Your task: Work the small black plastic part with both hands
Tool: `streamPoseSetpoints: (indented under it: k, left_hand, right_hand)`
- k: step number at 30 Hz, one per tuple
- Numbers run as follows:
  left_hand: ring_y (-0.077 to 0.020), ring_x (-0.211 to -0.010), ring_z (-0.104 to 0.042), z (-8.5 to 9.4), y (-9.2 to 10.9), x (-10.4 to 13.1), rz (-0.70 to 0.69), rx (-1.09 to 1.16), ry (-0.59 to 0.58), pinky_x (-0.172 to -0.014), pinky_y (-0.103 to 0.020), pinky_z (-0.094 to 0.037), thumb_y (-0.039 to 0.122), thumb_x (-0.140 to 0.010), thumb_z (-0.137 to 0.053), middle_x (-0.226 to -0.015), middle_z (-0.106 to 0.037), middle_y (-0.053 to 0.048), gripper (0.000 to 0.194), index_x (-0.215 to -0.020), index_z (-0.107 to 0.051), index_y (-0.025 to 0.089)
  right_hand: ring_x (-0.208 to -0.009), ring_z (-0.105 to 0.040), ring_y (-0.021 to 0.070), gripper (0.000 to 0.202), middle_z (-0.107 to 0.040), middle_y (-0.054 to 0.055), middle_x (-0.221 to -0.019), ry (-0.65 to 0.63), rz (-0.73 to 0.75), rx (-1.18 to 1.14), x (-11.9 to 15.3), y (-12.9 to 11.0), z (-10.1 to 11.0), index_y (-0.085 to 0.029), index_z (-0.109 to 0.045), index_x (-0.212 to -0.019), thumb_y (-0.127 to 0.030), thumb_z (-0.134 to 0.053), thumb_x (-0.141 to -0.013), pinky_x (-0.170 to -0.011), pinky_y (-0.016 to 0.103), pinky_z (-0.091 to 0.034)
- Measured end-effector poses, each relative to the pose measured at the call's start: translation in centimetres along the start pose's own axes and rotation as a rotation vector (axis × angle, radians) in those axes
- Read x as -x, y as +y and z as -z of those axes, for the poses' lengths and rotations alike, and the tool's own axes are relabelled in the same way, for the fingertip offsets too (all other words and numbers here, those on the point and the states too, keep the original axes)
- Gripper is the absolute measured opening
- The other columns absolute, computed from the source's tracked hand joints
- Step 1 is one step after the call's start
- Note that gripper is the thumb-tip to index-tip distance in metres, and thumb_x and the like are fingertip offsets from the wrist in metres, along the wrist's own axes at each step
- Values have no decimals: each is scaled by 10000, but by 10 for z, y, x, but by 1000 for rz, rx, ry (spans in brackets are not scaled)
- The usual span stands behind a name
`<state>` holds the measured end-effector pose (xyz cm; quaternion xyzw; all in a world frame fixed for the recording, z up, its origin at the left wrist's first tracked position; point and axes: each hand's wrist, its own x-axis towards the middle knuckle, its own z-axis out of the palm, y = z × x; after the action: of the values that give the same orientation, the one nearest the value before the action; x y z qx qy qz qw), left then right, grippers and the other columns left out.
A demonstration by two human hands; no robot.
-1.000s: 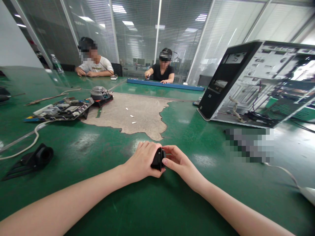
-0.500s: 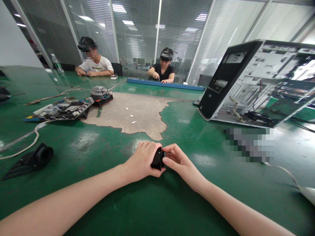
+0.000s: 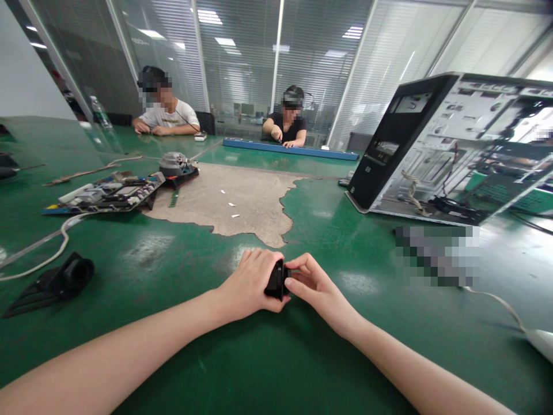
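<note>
A small black part is held between my two hands above the green table. My left hand wraps round its left side, with the thumb below and the fingers over the top. From the right, my right hand pinches the part's right end with thumb and fingertips. The fingers hide much of the part, so its full shape cannot be made out.
An open computer case stands at the right. Circuit boards and a black funnel-like piece lie at the left. Beyond a bare brown patch and a blue bar, two people sit across the table.
My hands and the black part have hardly moved. The person across in black has shifted a hand and arm slightly.
</note>
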<state>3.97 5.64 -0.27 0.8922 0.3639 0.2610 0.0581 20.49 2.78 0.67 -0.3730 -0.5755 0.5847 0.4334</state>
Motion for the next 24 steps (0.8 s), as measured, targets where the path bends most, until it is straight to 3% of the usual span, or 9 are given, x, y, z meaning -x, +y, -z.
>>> streamPoseSetpoints:
  k: [7, 14, 19, 24]
  left_hand:
    - [-244, -847, -468, 1, 1, 0, 1, 12, -11, -729, -355, -323, 326, -610, -613, -931, -526, -54, 524, -1057, -378, 183]
    - [-237, -828, -466, 2, 1, 0, -1, 0, -19, -707, -343, -317, 303, -604, -615, -914, -526, -47, 516, -1048, -384, 179]
    - [-239, -844, -466, 1, 1, 0, -9, 4, 4, -719, -348, -320, 319, -619, -607, -934, -524, -56, 515, -1054, -374, 172]
    - [-237, -846, -467, 1, 1, 1, -9, 11, -2, -721, -349, -323, 311, -612, -612, -937, -522, -53, 525, -1060, -373, 176]
  right_hand:
    - [-897, -544, 154, 292, -539, 27, -991, 32, -48, 59, -2, -1, 0, -216, -470, -964, -293, -612, -720, -825, 330, -434]
    - [-856, -552, 129, 328, -535, -23, -861, -20, 10, -15, 1, 2, -1, -229, -436, -869, -166, -670, -649, -826, 314, -424]
    - [-801, -547, 120, 184, -538, -9, -864, -10, 10, 9, 0, 2, 0, -221, -446, -863, -272, -584, -753, -750, 287, -438]
    - [-882, -541, 141, 256, -531, 11, -943, 42, -22, 55, -1, 0, -1, -218, -460, -919, -254, -613, -716, -817, 310, -430]
